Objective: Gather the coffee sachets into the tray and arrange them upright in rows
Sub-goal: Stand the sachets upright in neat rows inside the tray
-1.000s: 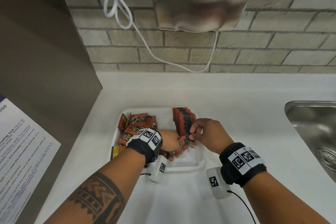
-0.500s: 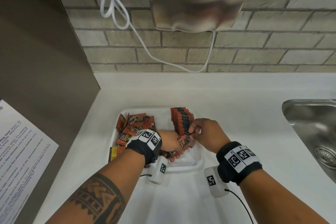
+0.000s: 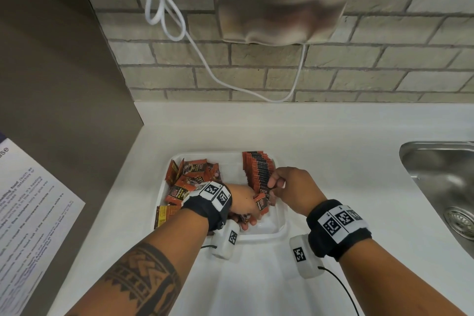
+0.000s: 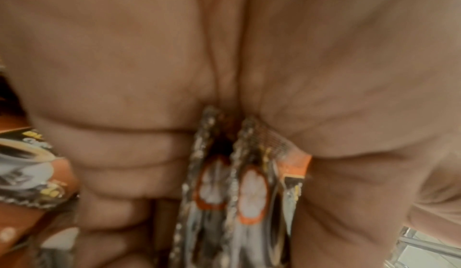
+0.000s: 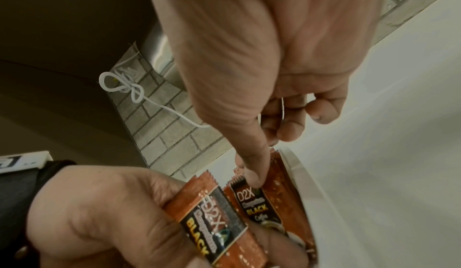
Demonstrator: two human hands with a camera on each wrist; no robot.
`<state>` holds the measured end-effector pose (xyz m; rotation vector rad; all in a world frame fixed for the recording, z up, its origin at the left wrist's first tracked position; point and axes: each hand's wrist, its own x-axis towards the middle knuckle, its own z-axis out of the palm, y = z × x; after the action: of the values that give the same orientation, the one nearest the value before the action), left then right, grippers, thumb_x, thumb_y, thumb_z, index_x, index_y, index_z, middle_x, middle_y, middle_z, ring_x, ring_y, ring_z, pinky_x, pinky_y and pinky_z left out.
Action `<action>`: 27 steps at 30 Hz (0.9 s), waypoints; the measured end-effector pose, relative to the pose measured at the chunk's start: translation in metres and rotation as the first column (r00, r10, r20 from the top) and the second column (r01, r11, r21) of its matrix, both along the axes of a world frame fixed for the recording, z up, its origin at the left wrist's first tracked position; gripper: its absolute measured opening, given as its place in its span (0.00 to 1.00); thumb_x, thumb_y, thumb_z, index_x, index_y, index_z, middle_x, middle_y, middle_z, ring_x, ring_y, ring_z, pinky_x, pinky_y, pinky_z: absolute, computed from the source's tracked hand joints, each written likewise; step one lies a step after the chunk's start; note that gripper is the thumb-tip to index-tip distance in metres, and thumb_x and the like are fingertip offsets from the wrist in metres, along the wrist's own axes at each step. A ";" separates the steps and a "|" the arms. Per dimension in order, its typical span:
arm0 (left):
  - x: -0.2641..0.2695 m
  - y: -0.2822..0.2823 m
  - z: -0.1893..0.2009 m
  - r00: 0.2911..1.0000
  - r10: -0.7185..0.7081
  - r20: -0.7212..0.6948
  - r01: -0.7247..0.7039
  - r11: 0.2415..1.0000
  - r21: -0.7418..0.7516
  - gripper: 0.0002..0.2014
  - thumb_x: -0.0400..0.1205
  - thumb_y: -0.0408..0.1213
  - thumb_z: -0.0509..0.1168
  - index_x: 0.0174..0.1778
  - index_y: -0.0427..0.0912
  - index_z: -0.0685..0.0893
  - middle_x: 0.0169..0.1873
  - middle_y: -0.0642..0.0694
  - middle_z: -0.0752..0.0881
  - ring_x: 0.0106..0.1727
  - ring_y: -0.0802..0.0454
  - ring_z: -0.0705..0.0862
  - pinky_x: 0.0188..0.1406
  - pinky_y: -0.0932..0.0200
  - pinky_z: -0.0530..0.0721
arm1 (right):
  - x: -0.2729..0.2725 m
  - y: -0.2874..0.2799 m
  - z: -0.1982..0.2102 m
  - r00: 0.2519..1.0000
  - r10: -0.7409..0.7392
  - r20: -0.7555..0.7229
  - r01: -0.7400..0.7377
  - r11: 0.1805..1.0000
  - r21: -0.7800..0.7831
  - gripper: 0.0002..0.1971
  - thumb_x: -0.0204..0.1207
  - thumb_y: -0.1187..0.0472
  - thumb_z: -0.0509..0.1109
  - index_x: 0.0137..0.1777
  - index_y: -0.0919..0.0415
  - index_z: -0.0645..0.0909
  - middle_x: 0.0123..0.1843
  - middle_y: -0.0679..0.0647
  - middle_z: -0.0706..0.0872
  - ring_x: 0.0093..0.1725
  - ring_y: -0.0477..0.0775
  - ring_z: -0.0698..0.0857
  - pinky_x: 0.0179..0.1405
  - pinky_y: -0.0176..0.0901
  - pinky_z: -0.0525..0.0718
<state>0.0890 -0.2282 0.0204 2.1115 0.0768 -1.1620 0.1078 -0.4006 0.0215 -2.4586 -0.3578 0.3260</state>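
A white tray (image 3: pixel 259 235) sits on the counter. Along its right side stands a row of orange-and-black coffee sachets (image 3: pixel 257 167), packed upright. A loose pile of sachets (image 3: pixel 189 179) lies in its left half. My left hand (image 3: pixel 246 205) is low in the tray's near part and grips a small bunch of sachets (image 4: pixel 224 183), one of which shows in the right wrist view (image 5: pixel 214 219). My right hand (image 3: pixel 273 183) is at the row's near end, where thumb and forefinger pinch the top of the end sachet (image 5: pixel 262 203).
One sachet (image 3: pixel 165 214) lies at the tray's left rim. A steel sink (image 3: pixel 441 182) is set into the counter at the right. A hand dryer (image 3: pixel 282 0) with a white cable (image 3: pixel 179 33) hangs on the brick wall. A dark panel (image 3: pixel 64 84) and a printed sheet (image 3: pixel 25 213) stand at the left.
Both hands stay almost where they were. The right hand's fingers have settled a little onto the near end of the upright row; the left hand keeps its bunch.
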 end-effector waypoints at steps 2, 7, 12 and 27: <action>0.001 -0.002 0.000 1.000 0.009 0.003 -0.009 1.000 0.013 0.01 0.83 0.32 0.69 0.48 0.42 0.83 0.31 0.48 0.89 0.28 0.54 0.86 0.19 0.67 0.80 | 0.001 0.002 -0.001 1.000 -0.006 -0.008 0.007 1.000 0.006 0.11 0.72 0.72 0.72 0.41 0.53 0.85 0.37 0.45 0.83 0.37 0.42 0.80 0.34 0.26 0.73; 0.000 -0.004 0.004 1.000 0.011 -0.010 -0.011 1.000 0.023 0.04 0.82 0.29 0.69 0.44 0.41 0.81 0.22 0.51 0.86 0.25 0.55 0.84 0.17 0.67 0.79 | 0.005 0.004 -0.003 0.999 -0.034 -0.020 0.034 0.999 0.011 0.12 0.73 0.73 0.71 0.41 0.53 0.85 0.37 0.44 0.83 0.36 0.39 0.79 0.31 0.24 0.73; 0.000 -0.001 -0.001 0.999 0.029 -0.024 -0.028 0.999 0.019 0.04 0.82 0.30 0.70 0.51 0.40 0.83 0.33 0.47 0.87 0.31 0.50 0.86 0.23 0.63 0.83 | 0.007 0.004 -0.003 0.997 -0.053 -0.048 0.054 0.998 0.015 0.11 0.73 0.71 0.72 0.40 0.52 0.85 0.38 0.43 0.84 0.37 0.38 0.80 0.31 0.25 0.71; -0.001 0.000 0.000 1.000 0.022 -0.021 -0.021 1.000 0.013 0.05 0.81 0.29 0.70 0.51 0.39 0.84 0.33 0.46 0.87 0.31 0.51 0.86 0.20 0.66 0.81 | 0.003 0.005 -0.002 0.999 -0.016 -0.041 0.017 1.000 0.016 0.11 0.71 0.70 0.76 0.40 0.50 0.84 0.36 0.45 0.82 0.34 0.39 0.78 0.31 0.26 0.71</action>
<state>0.0877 -0.2277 0.0201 2.1046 0.1169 -1.1747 0.1110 -0.3957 0.0196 -2.4336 -0.3210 0.3647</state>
